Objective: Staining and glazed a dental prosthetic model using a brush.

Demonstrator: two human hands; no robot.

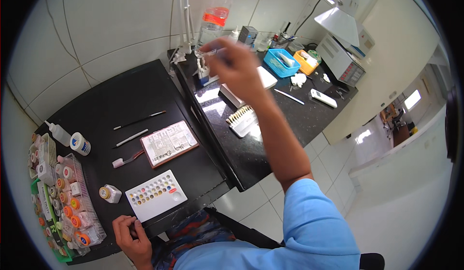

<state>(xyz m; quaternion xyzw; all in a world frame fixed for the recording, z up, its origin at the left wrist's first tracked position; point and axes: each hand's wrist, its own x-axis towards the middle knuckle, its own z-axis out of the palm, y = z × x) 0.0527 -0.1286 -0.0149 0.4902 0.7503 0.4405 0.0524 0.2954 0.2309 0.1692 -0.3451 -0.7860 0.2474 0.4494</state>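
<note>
My right hand (231, 62) is raised over the right counter near a blue-and-white stand (207, 78) and a water bottle (212, 26); it is blurred, so its grip is unclear. My left hand (130, 238) is curled at the front edge of the left black table (104, 108), beside a white multi-well palette (155, 205); whether it holds anything is hidden. About the palette are a small jar (110, 193), a notebook (171, 143), a toothbrush (126, 160), a pen (129, 138) and a thin brush (139, 120).
Crates of jars (72, 207) line the far left. The right counter (295, 125) holds a shade guide (244, 122), a blue basket (281, 63), an orange basket (306, 61), a white device (323, 98), a lamp (338, 21) and a grey machine (338, 60). A doorway (401, 120) is at right.
</note>
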